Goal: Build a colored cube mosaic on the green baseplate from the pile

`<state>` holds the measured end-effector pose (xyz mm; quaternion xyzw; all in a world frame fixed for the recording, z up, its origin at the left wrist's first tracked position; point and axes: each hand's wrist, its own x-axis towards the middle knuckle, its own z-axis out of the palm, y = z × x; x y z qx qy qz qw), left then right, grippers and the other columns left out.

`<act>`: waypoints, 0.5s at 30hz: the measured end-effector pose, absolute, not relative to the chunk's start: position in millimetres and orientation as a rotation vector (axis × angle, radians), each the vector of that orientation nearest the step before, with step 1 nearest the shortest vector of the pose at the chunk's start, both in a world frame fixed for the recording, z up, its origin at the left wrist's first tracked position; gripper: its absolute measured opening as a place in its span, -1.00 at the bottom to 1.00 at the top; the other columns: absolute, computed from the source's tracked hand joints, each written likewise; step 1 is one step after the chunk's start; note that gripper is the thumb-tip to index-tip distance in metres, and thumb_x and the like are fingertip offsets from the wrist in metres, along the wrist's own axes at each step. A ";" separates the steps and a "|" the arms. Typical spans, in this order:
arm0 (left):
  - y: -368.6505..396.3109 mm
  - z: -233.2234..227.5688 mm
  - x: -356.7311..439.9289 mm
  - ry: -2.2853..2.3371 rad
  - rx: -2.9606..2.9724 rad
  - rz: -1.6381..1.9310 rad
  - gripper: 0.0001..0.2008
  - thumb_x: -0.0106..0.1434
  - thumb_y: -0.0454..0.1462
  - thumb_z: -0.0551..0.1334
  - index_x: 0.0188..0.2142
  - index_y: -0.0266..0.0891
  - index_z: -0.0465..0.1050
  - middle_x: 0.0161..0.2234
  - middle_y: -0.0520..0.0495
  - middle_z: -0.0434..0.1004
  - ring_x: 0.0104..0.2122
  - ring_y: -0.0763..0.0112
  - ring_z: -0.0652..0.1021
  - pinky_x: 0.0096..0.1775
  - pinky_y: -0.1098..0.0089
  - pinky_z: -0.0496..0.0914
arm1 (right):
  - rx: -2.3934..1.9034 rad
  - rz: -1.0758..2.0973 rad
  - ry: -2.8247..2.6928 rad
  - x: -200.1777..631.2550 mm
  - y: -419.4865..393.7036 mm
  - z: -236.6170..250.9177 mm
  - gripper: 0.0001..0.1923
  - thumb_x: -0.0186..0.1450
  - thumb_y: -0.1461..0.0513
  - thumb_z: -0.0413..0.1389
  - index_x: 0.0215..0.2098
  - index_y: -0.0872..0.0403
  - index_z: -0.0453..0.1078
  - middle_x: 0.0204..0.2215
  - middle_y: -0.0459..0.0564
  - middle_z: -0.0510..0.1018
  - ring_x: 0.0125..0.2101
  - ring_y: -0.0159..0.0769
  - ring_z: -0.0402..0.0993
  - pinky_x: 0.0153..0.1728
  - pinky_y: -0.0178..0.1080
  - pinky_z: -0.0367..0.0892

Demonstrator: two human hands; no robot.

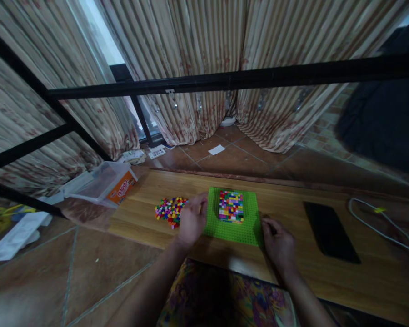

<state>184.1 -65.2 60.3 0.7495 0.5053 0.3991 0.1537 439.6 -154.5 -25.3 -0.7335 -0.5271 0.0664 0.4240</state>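
A green studded baseplate [248, 234] lies on the wooden table in front of me. On it sits a rectangular block of small multicoloured toy bricks [231, 206], nearer its far edge. My left hand [192, 219] is at the plate's left edge, its fingers pinched together; what they hold, if anything, is too small to make out. Beside the plate's right edge is my right hand [280, 240], with curled fingers close to the rim. Whether it grips the plate or a small piece cannot be seen. Loose bricks [168, 210] lie in a pile left of my left hand, which partly covers them.
A black flat slab [330, 231] and a white cable [370, 204] lie to the right on the table [282, 195]. At its left end stands a clear plastic box [104, 181] with an orange label. A black metal rail [204, 84] crosses beyond, before striped curtains [197, 41].
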 end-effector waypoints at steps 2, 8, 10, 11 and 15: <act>-80.7 57.0 153.5 1.601 2.019 1.196 -0.80 0.31 -0.26 0.14 -0.11 -0.20 0.46 -0.18 -0.07 0.61 -0.21 0.39 0.59 -0.10 0.35 0.47 | -1.844 0.165 -1.309 439.8 -155.2 -25.5 -0.55 0.34 -0.05 -0.06 -0.21 0.08 0.52 -0.23 0.12 0.64 -0.30 -0.12 0.58 -0.25 -0.17 0.41; -129.9 39.7 75.4 1.999 1.777 0.897 -0.78 0.25 -0.23 0.16 -0.13 -0.19 0.45 -0.28 -0.05 0.61 -0.25 0.33 0.60 -0.18 0.34 0.46 | -1.874 0.126 -1.310 440.5 -157.1 -24.5 -0.53 0.32 -0.06 -0.03 -0.22 0.10 0.54 -0.27 0.12 0.65 -0.32 -0.11 0.58 -0.27 -0.18 0.40; -137.3 34.7 67.4 2.054 1.791 0.775 -0.79 0.25 -0.25 0.15 -0.13 -0.19 0.45 -0.25 -0.06 0.60 -0.22 0.30 0.59 -0.15 0.33 0.45 | -1.885 0.116 -1.321 441.3 -157.4 -25.0 -0.52 0.31 -0.06 -0.04 -0.22 0.10 0.54 -0.26 0.12 0.65 -0.32 -0.10 0.58 -0.27 -0.18 0.39; -138.4 32.4 66.5 2.073 1.812 0.735 -0.79 0.25 -0.25 0.15 -0.13 -0.19 0.45 -0.23 -0.08 0.59 -0.20 0.30 0.58 -0.14 0.32 0.44 | -1.897 0.110 -1.319 441.7 -157.5 -25.4 -0.52 0.31 -0.06 -0.04 -0.22 0.11 0.54 -0.26 0.12 0.65 -0.32 -0.10 0.58 -0.27 -0.18 0.39; -132.0 25.0 72.7 2.061 1.932 0.659 -0.83 0.25 -0.25 0.18 -0.18 -0.18 0.46 -0.20 -0.08 0.56 -0.16 0.29 0.54 -0.12 0.34 0.41 | -1.942 0.101 -1.288 443.0 -158.2 -28.5 -0.50 0.31 -0.08 -0.03 -0.19 0.11 0.54 -0.26 0.12 0.65 -0.34 -0.10 0.58 -0.29 -0.18 0.39</act>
